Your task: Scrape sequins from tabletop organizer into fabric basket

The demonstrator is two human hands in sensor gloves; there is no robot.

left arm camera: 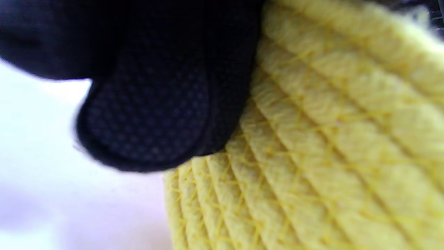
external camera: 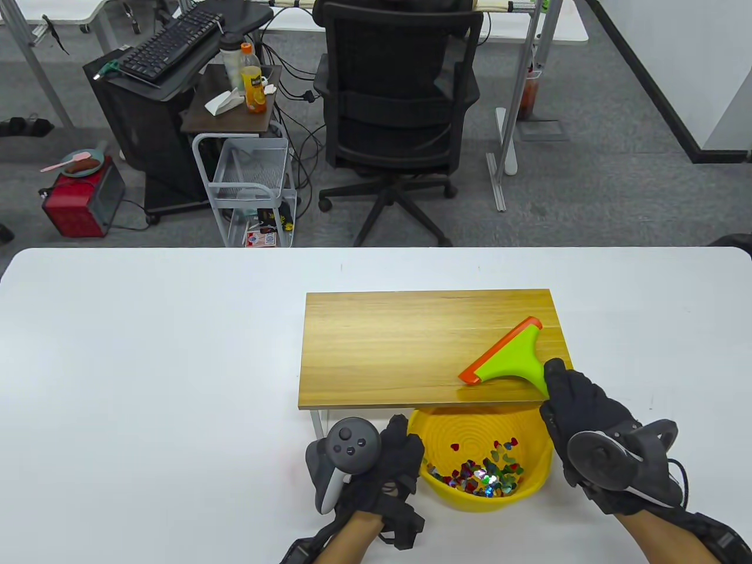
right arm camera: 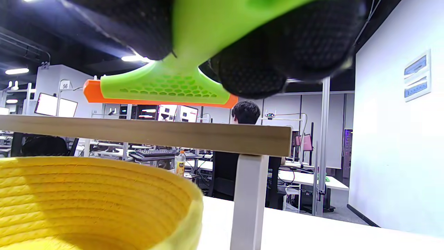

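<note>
A wooden tabletop organizer (external camera: 411, 346) stands on white legs on the table; no sequins show on its top. A yellow woven basket (external camera: 529, 493) sits under its near edge and holds a heap of coloured sequins (external camera: 487, 473). My right hand (external camera: 573, 399) grips the handle of a green scraper with an orange blade (external camera: 508, 358), held just above the board's right side; it also shows in the right wrist view (right arm camera: 163, 88). My left hand (external camera: 399, 455) holds the basket's left rim, its fingers (left arm camera: 149, 121) pressed on the woven wall (left arm camera: 329, 156).
The white table (external camera: 147, 364) spreads to the left and right. The organizer's white leg (right arm camera: 248, 205) stands right of the basket (right arm camera: 86, 201). An office chair (external camera: 393, 111), a cart and a desk stand beyond the far edge.
</note>
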